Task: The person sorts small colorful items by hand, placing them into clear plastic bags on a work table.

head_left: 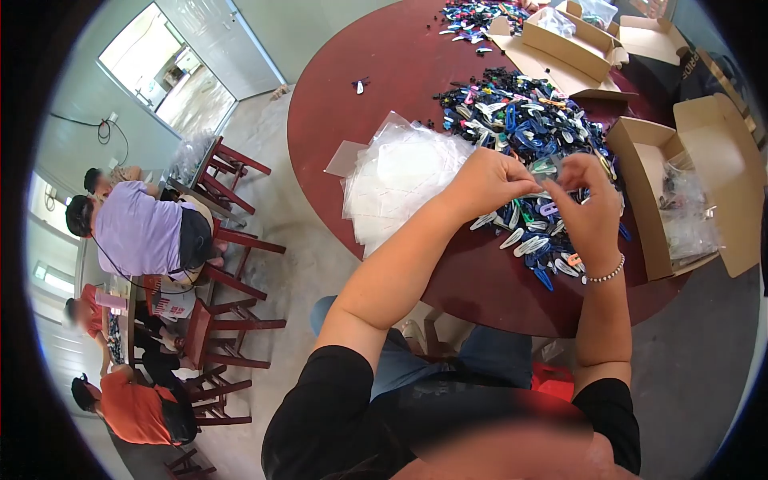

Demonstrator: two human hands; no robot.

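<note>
Over the pile of hair clips (524,120), my two hands meet around a small clear plastic bag (547,167). My left hand (498,181) pinches the bag's near edge between thumb and fingertips. From the other side, my right hand (590,198), with a beaded bracelet at its wrist, has curled fingers and thumb on the same bag. Something greenish shows through the plastic. Left of my hands lies a spread stack of flat clear bags (404,180), partly behind my left forearm. Snap clips in white, blue, black and other colours lie below my hands.
An open cardboard box (646,160) with filled clear bags stands at the right of the round red table (336,104). Another cardboard box (572,44) and a second clip pile (472,20) are farther back. Several people sit near wooden stools (232,336) at the left.
</note>
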